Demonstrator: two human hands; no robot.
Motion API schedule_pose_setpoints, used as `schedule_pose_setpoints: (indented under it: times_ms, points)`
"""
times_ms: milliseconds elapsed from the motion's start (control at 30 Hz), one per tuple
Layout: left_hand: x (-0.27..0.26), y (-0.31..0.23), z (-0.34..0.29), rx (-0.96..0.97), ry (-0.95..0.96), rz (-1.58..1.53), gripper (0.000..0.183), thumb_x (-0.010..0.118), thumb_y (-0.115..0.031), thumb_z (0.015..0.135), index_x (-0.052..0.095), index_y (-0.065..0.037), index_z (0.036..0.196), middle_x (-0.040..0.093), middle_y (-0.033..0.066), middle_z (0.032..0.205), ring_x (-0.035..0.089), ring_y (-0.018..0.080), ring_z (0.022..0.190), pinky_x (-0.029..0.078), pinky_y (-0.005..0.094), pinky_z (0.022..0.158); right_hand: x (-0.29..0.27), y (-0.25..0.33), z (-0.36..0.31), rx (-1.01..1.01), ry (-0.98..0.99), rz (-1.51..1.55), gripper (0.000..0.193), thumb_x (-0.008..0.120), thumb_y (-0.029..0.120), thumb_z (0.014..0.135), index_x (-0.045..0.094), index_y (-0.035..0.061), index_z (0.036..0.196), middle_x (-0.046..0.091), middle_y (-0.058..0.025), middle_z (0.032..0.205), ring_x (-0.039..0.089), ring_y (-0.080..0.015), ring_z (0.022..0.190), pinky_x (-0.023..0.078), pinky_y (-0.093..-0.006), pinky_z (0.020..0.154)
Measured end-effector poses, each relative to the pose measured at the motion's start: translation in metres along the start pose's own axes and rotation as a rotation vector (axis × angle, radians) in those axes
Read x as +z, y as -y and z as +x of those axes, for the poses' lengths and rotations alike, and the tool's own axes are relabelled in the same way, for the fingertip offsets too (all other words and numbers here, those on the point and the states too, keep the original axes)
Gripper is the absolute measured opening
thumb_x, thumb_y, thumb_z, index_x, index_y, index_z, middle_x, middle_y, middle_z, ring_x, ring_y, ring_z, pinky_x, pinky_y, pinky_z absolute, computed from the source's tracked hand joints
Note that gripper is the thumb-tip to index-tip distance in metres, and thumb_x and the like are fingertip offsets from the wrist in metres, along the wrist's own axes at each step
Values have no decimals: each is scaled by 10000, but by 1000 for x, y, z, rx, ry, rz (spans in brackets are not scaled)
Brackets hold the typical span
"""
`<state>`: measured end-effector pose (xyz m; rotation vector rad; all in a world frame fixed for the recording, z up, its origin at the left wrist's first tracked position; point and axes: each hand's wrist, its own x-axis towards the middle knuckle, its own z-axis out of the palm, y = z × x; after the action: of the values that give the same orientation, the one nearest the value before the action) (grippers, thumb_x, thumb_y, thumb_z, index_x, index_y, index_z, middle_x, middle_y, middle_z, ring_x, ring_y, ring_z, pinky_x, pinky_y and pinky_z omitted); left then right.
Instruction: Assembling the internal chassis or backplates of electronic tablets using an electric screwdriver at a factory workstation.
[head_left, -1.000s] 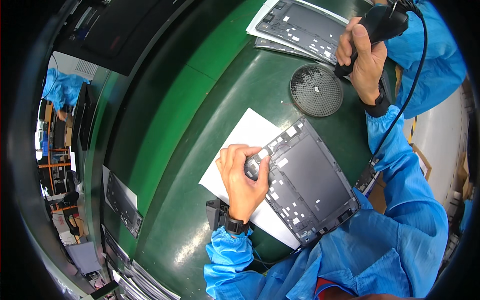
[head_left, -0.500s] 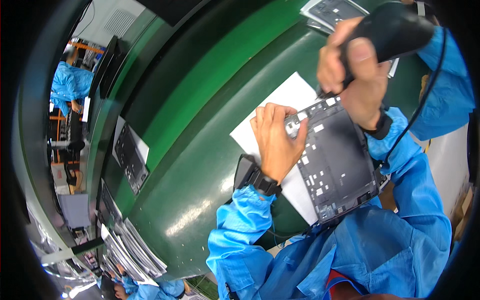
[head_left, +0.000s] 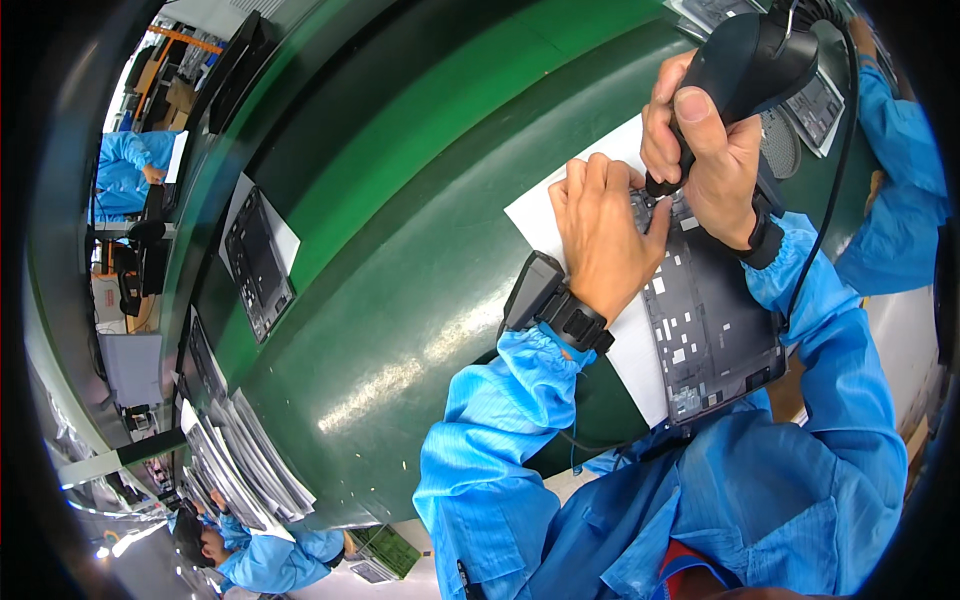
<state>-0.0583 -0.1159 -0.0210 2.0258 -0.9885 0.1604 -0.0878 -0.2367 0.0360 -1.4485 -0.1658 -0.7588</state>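
A thin, dark tablet-like housing (head_left: 715, 310) with many small white patches lies partly over a white sheet (head_left: 540, 213) at the bench's near edge. My left hand (head_left: 605, 235) rests at the housing's far left corner, its fingers bent over the edge and its thumb on top. In my right hand (head_left: 715, 170) is a bulky black handheld tool (head_left: 745, 65), its exact kind unclear. Fingers wrap round it, the thumb lying along its side. The tool's narrow end points down at the housing's far edge, beside my left thumb. Whether the end touches is hidden.
A similar housing (head_left: 258, 265) lies on a sheet across the green bench (head_left: 400, 330). Stacked thin panels (head_left: 245, 450) stand at the lower left. More parts (head_left: 815, 110) lie at the far right, near another person's blue sleeve (head_left: 900, 130). A black cable (head_left: 835, 190) hangs by my right arm.
My left hand has moved right and up along the housing's far edge, closer to the tool's end. The tool tilts more upright. In the picture, housing and sheet sit slightly farther right.
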Motion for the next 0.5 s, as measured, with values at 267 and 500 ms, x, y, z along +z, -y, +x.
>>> schedule_pose_setpoints:
  times_ms: [267, 500]
  points:
    - [1, -1, 1, 1, -3, -4, 320, 835, -142, 730, 614, -35, 935, 557, 102, 960, 511, 307, 978, 357, 430, 856, -1, -2, 0, 10, -22, -7, 331, 559, 325, 1070, 519, -4, 1070, 483, -27, 627, 415, -74, 479, 379, -243, 444]
    - [-1, -1, 1, 1, -7, -1, 313, 829, -128, 729, 619, -35, 942, 557, 100, 961, 510, 304, 975, 354, 426, 857, -1, -5, 0, 3, 11, 0, 317, 580, 304, 1061, 527, -8, 1071, 492, -29, 629, 425, -74, 481, 380, -242, 442]
